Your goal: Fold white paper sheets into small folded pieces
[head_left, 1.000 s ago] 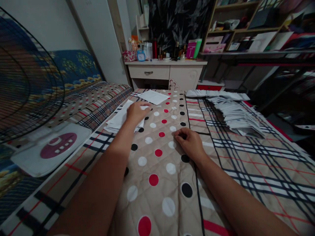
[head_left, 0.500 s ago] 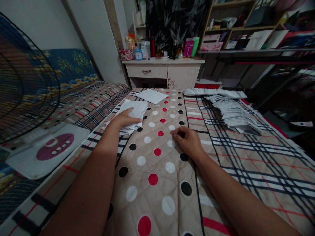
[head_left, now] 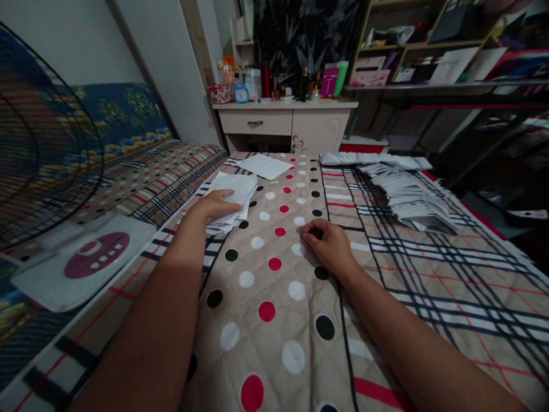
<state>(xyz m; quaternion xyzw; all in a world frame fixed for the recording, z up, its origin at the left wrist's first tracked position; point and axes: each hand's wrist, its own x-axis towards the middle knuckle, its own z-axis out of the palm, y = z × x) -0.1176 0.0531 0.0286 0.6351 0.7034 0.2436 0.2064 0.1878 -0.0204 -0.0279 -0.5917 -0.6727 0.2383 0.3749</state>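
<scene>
My left hand (head_left: 217, 205) lies on a loose stack of white paper sheets or envelopes (head_left: 240, 186) at the left of the bed. Its thumb and forefinger are stretched out and apart over the stack; the other fingers are partly hidden. A single white sheet (head_left: 265, 166) lies just beyond that stack. My right hand (head_left: 326, 243) rests on the dotted bedspread (head_left: 274, 286), fingers curled and the thumb tip meeting the forefinger, with nothing visible in the pinch. To its far right, a long fanned row of white envelopes or folded papers (head_left: 412, 197) lies on the checked part.
A flat white package with a purple oval (head_left: 96, 254) lies at the left, beside a wire-caged fan (head_left: 47, 137). Another white bundle (head_left: 373, 160) lies along the bed's far edge. Behind stands a white dresser (head_left: 257, 123) with bottles and a blue clock (head_left: 241, 92).
My left hand has drawn slightly back and to the left on the stack, its fingers a little less spread. My right hand has stayed in nearly the same place.
</scene>
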